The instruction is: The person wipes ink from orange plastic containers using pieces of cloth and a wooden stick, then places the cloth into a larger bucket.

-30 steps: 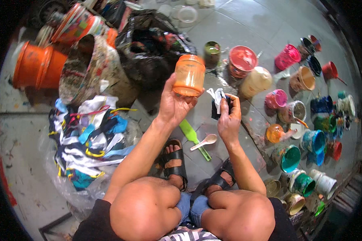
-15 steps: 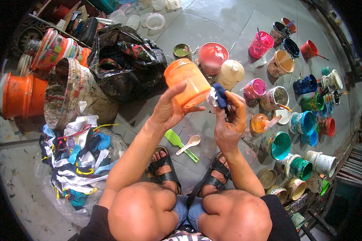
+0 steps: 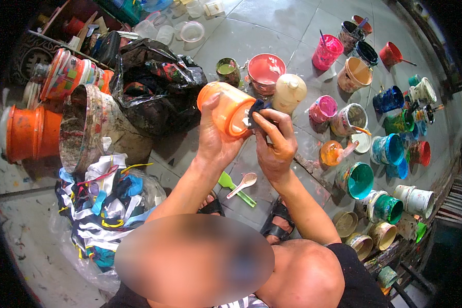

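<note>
My left hand (image 3: 216, 131) is wrapped round an orange plastic jar (image 3: 226, 105), tilted on its side with one round end toward my right. In my right hand (image 3: 277, 141) is a bunched dark blue and white rag (image 3: 254, 113), pinched in the fingers and pressed against that end of the jar. Just beyond stand a cream squeeze bottle (image 3: 289, 93) and a tub of coral-red paint (image 3: 266, 72). On the floor below my hands lie a green spatula (image 3: 244, 196) and a white spoon (image 3: 245, 183), one across the other.
Many open paint tubs stand to the right, among them a teal one (image 3: 358, 179) and a pink one (image 3: 327, 51). At the left are a heap of fabric scraps (image 3: 105, 200), a paint-crusted bucket (image 3: 82, 128), orange tubs (image 3: 28, 133) and a black plastic bag (image 3: 159, 87).
Both hands have shifted left and slightly nearer each other. The rag, beside the jar's edge before, now lies against its round end, which faces me more.
</note>
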A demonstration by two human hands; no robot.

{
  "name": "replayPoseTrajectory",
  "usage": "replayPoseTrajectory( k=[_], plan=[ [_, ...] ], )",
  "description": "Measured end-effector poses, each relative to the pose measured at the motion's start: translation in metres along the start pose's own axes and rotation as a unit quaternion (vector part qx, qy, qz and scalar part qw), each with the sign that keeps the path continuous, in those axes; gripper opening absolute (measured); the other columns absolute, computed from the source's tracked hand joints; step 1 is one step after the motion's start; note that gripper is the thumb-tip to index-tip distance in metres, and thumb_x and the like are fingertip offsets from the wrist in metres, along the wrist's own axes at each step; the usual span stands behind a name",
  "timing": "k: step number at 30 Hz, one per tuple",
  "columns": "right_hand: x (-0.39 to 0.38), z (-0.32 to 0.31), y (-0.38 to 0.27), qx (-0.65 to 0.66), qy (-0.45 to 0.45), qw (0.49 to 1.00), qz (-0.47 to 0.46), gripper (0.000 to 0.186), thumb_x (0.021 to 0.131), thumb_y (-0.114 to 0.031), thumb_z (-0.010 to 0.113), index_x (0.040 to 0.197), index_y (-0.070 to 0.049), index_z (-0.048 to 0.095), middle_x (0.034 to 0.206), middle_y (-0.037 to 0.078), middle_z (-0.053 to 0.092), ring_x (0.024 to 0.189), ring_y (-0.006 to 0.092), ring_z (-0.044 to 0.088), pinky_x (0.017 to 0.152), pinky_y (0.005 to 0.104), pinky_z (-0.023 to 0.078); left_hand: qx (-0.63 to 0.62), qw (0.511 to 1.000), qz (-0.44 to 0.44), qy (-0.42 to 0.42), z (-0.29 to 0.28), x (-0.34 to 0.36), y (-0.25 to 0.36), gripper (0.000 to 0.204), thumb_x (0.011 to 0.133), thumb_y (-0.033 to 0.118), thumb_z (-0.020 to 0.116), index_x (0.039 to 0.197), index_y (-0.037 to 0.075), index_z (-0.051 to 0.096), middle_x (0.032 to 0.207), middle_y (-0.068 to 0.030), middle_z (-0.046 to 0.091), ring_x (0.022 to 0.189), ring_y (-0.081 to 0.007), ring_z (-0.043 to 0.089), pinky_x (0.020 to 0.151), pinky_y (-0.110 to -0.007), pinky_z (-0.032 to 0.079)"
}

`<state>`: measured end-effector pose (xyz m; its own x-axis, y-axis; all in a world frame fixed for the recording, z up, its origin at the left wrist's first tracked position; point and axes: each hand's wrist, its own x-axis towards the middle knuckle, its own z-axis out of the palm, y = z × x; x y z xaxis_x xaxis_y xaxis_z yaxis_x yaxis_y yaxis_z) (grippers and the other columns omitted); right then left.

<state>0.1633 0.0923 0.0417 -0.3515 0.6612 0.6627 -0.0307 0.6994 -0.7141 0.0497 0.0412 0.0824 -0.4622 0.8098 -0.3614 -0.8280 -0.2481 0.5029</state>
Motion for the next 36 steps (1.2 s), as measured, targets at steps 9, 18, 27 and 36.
replayPoseTrajectory(
  k=[9, 18, 27, 36],
  plan=[
    [-0.003, -0.007, 0.0, 0.016, 0.014, 0.999, 0.047, 0.035, 0.075, 0.012, 0.072, 0.108, -0.001, 0.074, 0.104, 0.012, 0.066, 0.096, 0.0288, 0.066, 0.083, 0.0375, 0.055, 0.004, 0.999, -0.029, -0.022, -0.023, 0.006, 0.003, 0.065, 0.089, 0.057, 0.065, 0.131, 0.009, 0.056, 0.121, -0.0105, 0.065, 0.11, -0.0282, 0.065, 0.092, -0.049, 0.057],
    [0.009, -0.001, -0.018, -0.048, -0.044, 0.99, -0.125, 0.041, 0.072, 0.008, 0.071, 0.111, -0.002, 0.073, 0.11, 0.012, 0.066, 0.103, 0.032, 0.063, 0.093, 0.0438, 0.054, 0.143, 0.979, 0.142, 0.031, -0.04, 0.001, -0.012, 0.035, 0.097, 0.038, 0.067, 0.119, 0.011, 0.06, 0.107, -0.0043, 0.066, 0.096, -0.0158, 0.067, 0.087, -0.033, 0.057],
    [0.009, -0.021, -0.008, 0.082, -0.102, 0.968, 0.215, 0.028, 0.093, 0.006, 0.06, 0.119, 0.002, 0.07, 0.108, 0.013, 0.073, 0.1, 0.0182, 0.068, 0.089, 0.0326, 0.053, 0.376, 0.884, 0.277, -0.034, -0.04, -0.009, -0.017, 0.081, 0.077, 0.012, 0.091, 0.135, 0.003, 0.035, 0.127, -0.0132, 0.059, 0.116, -0.0212, 0.063, 0.101, -0.035, 0.053],
    [0.048, -0.055, -0.02, 0.064, -0.082, 0.981, 0.164, 0.021, 0.089, 0.005, 0.066, 0.109, 0.0, 0.07, 0.094, 0.006, 0.069, 0.087, 0.0133, 0.066, 0.077, 0.0286, 0.053, 0.607, 0.741, 0.266, -0.109, -0.051, -0.007, 0.014, 0.09, 0.063, 0.03, 0.098, 0.131, 0.001, 0.047, 0.119, -0.0128, 0.066, 0.111, -0.0201, 0.067, 0.097, -0.034, 0.055]
  ],
)
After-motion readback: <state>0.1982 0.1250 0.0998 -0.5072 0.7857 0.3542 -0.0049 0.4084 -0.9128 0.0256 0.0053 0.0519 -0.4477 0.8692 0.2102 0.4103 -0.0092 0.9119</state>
